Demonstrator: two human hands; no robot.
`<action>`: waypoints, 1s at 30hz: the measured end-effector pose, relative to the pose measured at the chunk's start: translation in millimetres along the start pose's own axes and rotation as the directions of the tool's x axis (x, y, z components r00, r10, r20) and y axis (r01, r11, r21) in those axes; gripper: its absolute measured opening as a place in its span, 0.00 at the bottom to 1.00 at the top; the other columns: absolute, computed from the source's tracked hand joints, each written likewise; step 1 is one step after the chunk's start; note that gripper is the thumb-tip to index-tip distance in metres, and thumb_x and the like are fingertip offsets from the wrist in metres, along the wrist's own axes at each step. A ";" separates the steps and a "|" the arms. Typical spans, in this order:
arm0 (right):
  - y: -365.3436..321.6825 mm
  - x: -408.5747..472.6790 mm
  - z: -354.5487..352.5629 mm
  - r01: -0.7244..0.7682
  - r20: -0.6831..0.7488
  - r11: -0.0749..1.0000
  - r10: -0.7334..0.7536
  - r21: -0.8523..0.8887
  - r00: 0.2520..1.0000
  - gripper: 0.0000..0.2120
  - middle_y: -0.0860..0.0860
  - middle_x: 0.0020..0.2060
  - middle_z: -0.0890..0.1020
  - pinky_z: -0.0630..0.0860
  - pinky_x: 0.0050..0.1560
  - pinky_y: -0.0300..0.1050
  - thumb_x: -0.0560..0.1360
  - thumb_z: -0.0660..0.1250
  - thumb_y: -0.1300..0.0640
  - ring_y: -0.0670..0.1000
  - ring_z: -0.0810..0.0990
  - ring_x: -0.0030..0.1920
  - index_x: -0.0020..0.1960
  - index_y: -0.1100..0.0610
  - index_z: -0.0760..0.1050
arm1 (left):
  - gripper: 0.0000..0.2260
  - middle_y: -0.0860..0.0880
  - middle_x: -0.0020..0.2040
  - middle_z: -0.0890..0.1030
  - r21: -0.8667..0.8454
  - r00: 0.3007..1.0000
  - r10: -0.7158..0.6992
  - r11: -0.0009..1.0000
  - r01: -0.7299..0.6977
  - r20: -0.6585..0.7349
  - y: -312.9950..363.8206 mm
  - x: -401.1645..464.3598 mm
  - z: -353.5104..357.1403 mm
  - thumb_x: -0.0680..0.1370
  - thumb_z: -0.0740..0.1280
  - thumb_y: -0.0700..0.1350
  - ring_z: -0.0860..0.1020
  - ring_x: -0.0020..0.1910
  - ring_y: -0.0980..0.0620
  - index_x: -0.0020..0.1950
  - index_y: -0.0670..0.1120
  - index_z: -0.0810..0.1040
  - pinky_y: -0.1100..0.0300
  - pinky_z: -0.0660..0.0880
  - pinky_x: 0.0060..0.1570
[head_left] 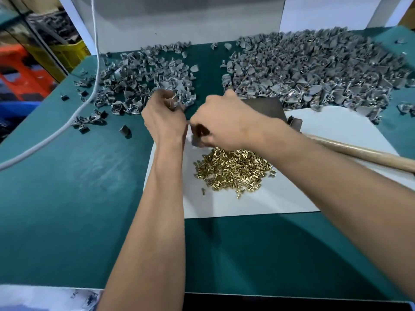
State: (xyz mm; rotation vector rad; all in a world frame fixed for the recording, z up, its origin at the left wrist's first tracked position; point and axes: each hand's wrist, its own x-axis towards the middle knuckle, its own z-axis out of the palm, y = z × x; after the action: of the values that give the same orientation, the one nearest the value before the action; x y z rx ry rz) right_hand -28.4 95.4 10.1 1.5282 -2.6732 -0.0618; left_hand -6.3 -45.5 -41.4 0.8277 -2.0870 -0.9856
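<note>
A: Left hand (165,117), position?
B: At the near edge of the left heap of grey parts (139,75). Fingers curled round one grey part (174,102), blurred, detail unclear.
A: Right hand (224,124)?
B: Just right of the left hand, almost touching it. Fingers bent under, pinching a small grey piece (197,141) above the far-left corner of the white sheet (258,203).
A: Brass?
B: Pile of brass pins (233,173) on the sheet, just near of the right hand.
A: Other items on the table (67,187)?
B: Bigger grey heap (314,70) far right. Dark plate (265,108) behind the right hand. Wooden handle (359,153) across the sheet's right side. White cord (67,124) trailing along the left.
</note>
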 end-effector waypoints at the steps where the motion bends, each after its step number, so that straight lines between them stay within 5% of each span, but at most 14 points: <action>1: -4.1 1.5 3.0 -0.014 0.019 0.999 0.015 -0.032 1.000 0.10 0.45 0.34 0.71 0.64 0.56 0.56 0.75 0.70 0.50 0.54 0.73 0.48 0.41 0.48 0.70 | 0.11 0.53 0.44 0.83 -0.045 1.000 -0.010 0.999 0.010 -0.006 0.3 0.8 -0.3 0.74 0.72 0.38 0.82 0.49 0.50 0.55 0.47 0.83 0.53 0.79 0.53; 7: -14.7 2.2 6.7 -0.110 0.039 0.994 0.110 -0.011 0.993 0.15 0.47 0.30 0.67 0.62 0.60 0.58 0.73 0.65 0.63 0.58 0.79 0.48 0.34 0.52 0.63 | 0.08 0.51 0.37 0.83 -0.268 0.984 -0.169 0.947 0.179 0.063 4.6 1.3 0.7 0.69 0.79 0.43 0.80 0.37 0.55 0.46 0.50 0.85 0.53 0.82 0.51; 11: -24.3 -1.2 5.7 -0.122 0.046 0.992 0.123 -0.032 0.991 0.19 0.48 0.32 0.65 0.62 0.63 0.61 0.74 0.64 0.66 0.59 0.78 0.50 0.34 0.51 0.59 | 0.12 0.52 0.43 0.87 -0.437 0.971 -0.195 0.868 0.235 0.136 9.2 -1.8 3.7 0.72 0.77 0.39 0.85 0.45 0.57 0.55 0.46 0.87 0.57 0.82 0.55; 15: -14.9 -16.3 -3.2 -0.174 -0.044 0.983 0.177 0.062 0.983 0.05 0.49 0.45 0.80 0.64 0.64 0.58 0.77 0.67 0.63 0.58 0.78 0.58 0.47 0.53 0.77 | 0.17 0.45 0.48 0.85 -0.569 0.977 -0.129 0.797 0.203 0.167 15.1 -6.6 8.7 0.73 0.75 0.34 0.86 0.52 0.47 0.60 0.43 0.81 0.49 0.82 0.57; 18: 7.4 -40.3 -10.5 -0.218 -0.084 0.932 0.251 0.289 0.964 0.09 0.46 0.49 0.85 0.68 0.67 0.55 0.79 0.69 0.60 0.51 0.80 0.55 0.52 0.48 0.85 | 0.12 0.38 0.50 0.85 -0.631 0.984 -0.017 0.765 0.128 0.179 21.4 -13.5 12.1 0.72 0.77 0.33 0.85 0.53 0.39 0.54 0.40 0.82 0.44 0.82 0.57; 20: 22.6 -59.8 -9.4 -0.208 -0.160 0.876 0.303 0.435 0.940 0.07 0.45 0.49 0.86 0.72 0.65 0.44 0.78 0.71 0.58 0.46 0.79 0.51 0.52 0.48 0.86 | 0.11 0.40 0.50 0.86 -0.644 0.979 0.084 0.763 0.056 0.184 25.7 -19.4 15.5 0.72 0.77 0.33 0.85 0.50 0.45 0.53 0.40 0.84 0.51 0.82 0.54; 23: 41.5 -84.1 2.1 -0.201 -0.287 0.769 0.448 0.607 0.847 0.06 0.47 0.45 0.85 0.71 0.47 0.24 0.76 0.74 0.60 0.43 0.80 0.41 0.51 0.52 0.87 | 0.13 0.47 0.50 0.86 -0.630 0.947 0.228 0.776 -0.036 0.226 34.6 -31.0 21.7 0.71 0.79 0.35 0.85 0.48 0.54 0.53 0.44 0.85 0.56 0.82 0.53; 30: 59.3 -92.4 30.0 -0.068 -0.357 0.525 0.663 0.849 0.658 0.05 0.45 0.40 0.87 0.81 0.50 0.40 0.73 0.77 0.62 0.44 0.86 0.43 0.47 0.54 0.86 | 0.15 0.46 0.48 0.87 -0.606 0.831 0.410 0.787 -0.114 0.376 49.5 -56.8 29.7 0.69 0.79 0.32 0.85 0.44 0.55 0.54 0.42 0.85 0.61 0.81 0.48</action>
State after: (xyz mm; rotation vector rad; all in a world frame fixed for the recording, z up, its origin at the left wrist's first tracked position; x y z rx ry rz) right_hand -34.8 205.3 -19.0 0.6451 -2.3642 1.5705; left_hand -9.7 34.9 -32.2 -0.0550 -2.0393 -1.6597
